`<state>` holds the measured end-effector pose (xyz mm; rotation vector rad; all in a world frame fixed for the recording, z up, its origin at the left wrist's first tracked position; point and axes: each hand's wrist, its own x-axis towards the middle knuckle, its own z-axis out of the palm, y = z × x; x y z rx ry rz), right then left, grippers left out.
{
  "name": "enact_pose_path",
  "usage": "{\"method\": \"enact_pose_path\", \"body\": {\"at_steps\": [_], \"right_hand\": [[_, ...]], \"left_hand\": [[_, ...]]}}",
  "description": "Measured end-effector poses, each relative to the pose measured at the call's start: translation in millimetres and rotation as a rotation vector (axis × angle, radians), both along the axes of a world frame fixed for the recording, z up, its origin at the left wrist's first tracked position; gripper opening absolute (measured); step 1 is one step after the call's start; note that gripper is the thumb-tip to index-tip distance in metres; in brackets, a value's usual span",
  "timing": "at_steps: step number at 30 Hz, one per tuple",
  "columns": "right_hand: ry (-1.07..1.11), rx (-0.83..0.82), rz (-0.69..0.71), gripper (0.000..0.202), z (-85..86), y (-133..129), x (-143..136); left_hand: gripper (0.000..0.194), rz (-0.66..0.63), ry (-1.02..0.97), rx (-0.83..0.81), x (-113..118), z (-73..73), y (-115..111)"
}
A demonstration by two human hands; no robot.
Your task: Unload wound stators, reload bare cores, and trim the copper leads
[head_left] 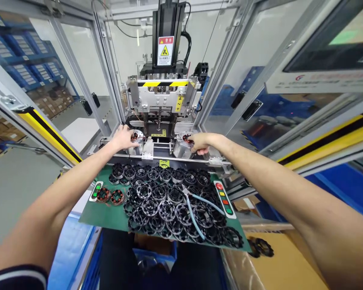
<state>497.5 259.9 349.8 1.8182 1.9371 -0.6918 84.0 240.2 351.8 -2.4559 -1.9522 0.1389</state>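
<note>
My left hand (pixel 122 137) is at the left metal cylinder (pixel 135 150), its thumb and fingers closed around a copper-wound stator ring (pixel 134 136) on top. At the right metal cylinder (pixel 181 150), my right hand (pixel 201 143) pinches another wound stator ring (pixel 186 138), with the other fingers curled below. Both hands partly cover the rings. On the green board (pixel 109 215) in front lie many black stator rings (pixel 167 210), stacked in rows. Blue-handled cutters (pixel 191 209) rest on top of them. Two copper-wound rings (pixel 110 196) sit at the board's left.
A press head (pixel 163 94) with a drill-like spindle hangs behind the cylinders. Aluminium frame posts and clear panels stand on both sides. Button panels (pixel 224 199) flank the board. A monitor (pixel 326 52) juts in at upper right, above a cardboard box (pixel 278 262) at lower right.
</note>
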Motion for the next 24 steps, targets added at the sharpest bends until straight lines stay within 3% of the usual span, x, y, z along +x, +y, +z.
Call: {"method": "enact_pose_path", "body": {"at_steps": [4, 9, 12, 16, 18, 20, 22, 24], "right_hand": [[-0.068, -0.146, -0.021, 0.046, -10.5, 32.3, -0.5], [-0.097, -0.234, -0.028, 0.051, -8.5, 38.5, -11.6], [-0.077, -0.234, -0.033, 0.047, 8.8, 31.1, -18.7], [-0.038, -0.164, -0.030, 0.047, 57.4, 27.0, -11.8], [0.000, -0.116, 0.001, 0.057, 84.2, 20.3, -1.1], [0.055, -0.068, 0.064, 0.066, 104.9, 3.1, 7.0], [0.208, 0.010, 0.205, 0.066, 116.3, -28.4, 4.7], [0.286, 0.079, 0.339, 0.055, 117.7, -75.1, -13.9]], "left_hand": [[0.093, -0.034, 0.112, -0.115, 5.2, -7.2, 31.2], [0.107, -0.019, 0.163, -0.255, 13.3, -3.7, 47.5], [0.102, -0.024, 0.163, -0.244, 15.5, 20.8, 46.2], [0.092, -0.057, 0.090, -0.088, -3.3, 86.0, 40.5], [0.091, -0.088, 0.056, 0.001, -24.4, 117.7, 29.0], [0.097, -0.156, 0.043, 0.056, -50.7, 136.8, 4.5], [0.107, -0.248, 0.011, 0.050, -77.3, 138.2, -35.7], [0.104, -0.281, -0.078, -0.079, -99.8, 121.2, -88.3]]}}
